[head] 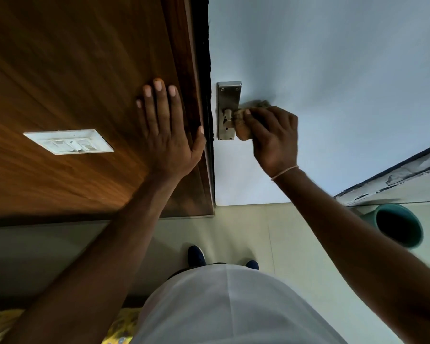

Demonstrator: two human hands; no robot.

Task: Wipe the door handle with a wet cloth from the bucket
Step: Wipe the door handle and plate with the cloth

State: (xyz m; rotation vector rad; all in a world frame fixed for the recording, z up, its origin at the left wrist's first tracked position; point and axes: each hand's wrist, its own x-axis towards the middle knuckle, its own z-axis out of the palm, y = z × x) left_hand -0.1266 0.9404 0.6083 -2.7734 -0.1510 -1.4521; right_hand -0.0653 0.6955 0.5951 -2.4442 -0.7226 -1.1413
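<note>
Fingers (pixel 157 95) of our left hand (pixel 168 137): spread apart, flat on the brown wood panel (pixel 72 70), centre-left of frame. Switch plate (pixel 68 141): white, on that panel, left of the hand. Door handle (pixel 228 114): on a steel backplate (pixel 227 95), on the pale door (pixel 333 58), centre frame. Cloth (pixel 243 127): tan, bunched, wrapped on the handle. Our right hand (pixel 273 137): fingers clamped around the cloth, just right of the backplate. Bucket (pixel 416 240): green, on the floor (pixel 246 232), lower right, well apart from the handle.
</note>
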